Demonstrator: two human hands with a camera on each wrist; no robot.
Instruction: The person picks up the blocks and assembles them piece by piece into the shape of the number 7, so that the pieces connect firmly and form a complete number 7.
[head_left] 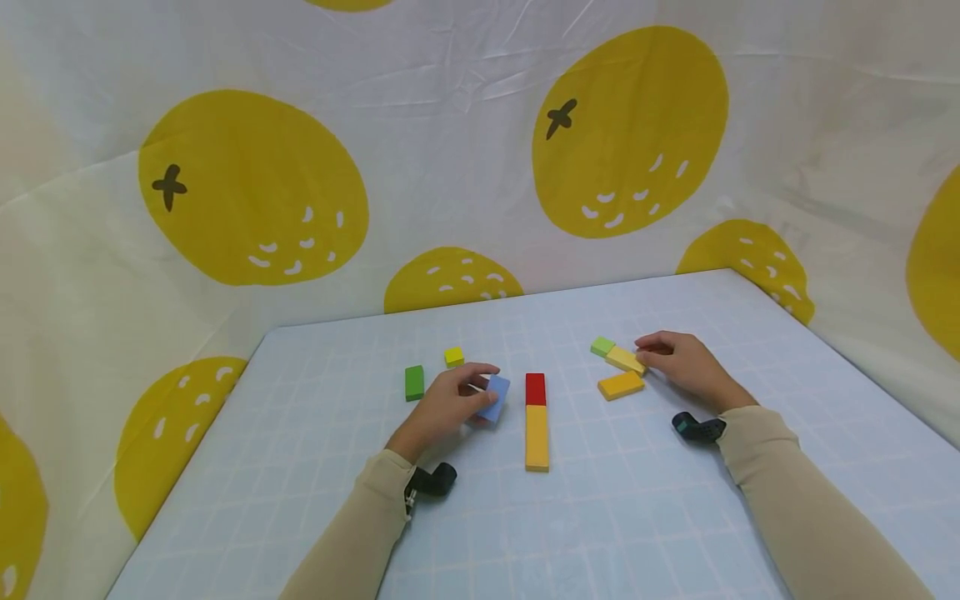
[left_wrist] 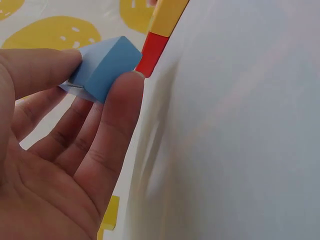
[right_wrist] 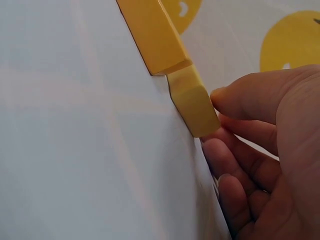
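My left hand [head_left: 442, 408] pinches a light blue block [head_left: 495, 397] between thumb and fingertips, tilted over the table just left of a red block [head_left: 536, 389]. In the left wrist view the blue block [left_wrist: 107, 67] sits at the fingertips, the other fingers behind it. A yellow-orange block [head_left: 537, 437] lies end to end with the red one. My right hand [head_left: 686, 367] is at the right end of a pale yellow block [head_left: 625, 360], which meets a light green block [head_left: 602, 347]. Seen from the right wrist, the thumb [right_wrist: 245, 97] is right at the pale block's edge, fingers loosely bent.
An orange block [head_left: 621, 385] lies in front of the pale yellow one. Left of centre are a green block [head_left: 414, 383] and a small yellow block [head_left: 453, 357]. A white curtain with yellow fruit prints [head_left: 450, 167] hangs behind the table [head_left: 600, 517].
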